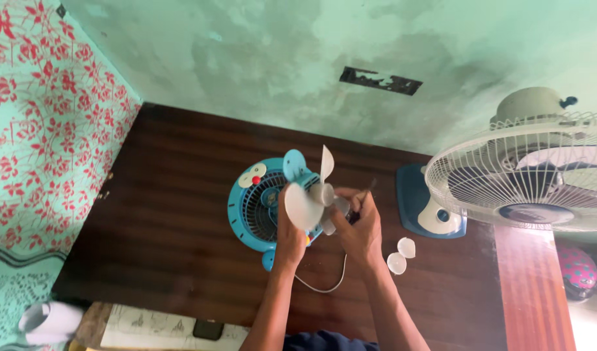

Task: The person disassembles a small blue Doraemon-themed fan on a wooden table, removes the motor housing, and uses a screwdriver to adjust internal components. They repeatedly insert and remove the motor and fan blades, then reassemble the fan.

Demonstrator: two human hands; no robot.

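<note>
- Head view: my left hand [291, 233] is closed around the white fan blade [309, 195], gripping it from below at the hub.
- The blade piece is pale white plastic with rounded, paddle-shaped vanes; one vane stands up toward the wall, another broad one faces me and hides part of my fingers.
- My right hand [360, 224] is clenched around a thin dark tool [367, 193], whose tip pokes up past my knuckles right beside the hub of the blade.
- Both hands meet at the hub, touching each other, held just above the small blue fan [263, 207].
- That small fan lies flat on the dark wooden counter [175, 214]; it is round, bright blue, with a dark grille, a blue ear-like tab at the top, a pale patch with a red dot on its rim, and a small blue foot at the bottom.
- A thin white cord [331, 281] loops out from under my wrists across the counter.
- Two small white rounded pieces [401, 255] lie on the counter just right of my right wrist, touching each other.
- A large white table fan [529, 172] with a wire cage and blue base stands at the right, near the green wall [279, 52].
- A floral red-and-green cloth [45, 123] hangs at the left.
</note>
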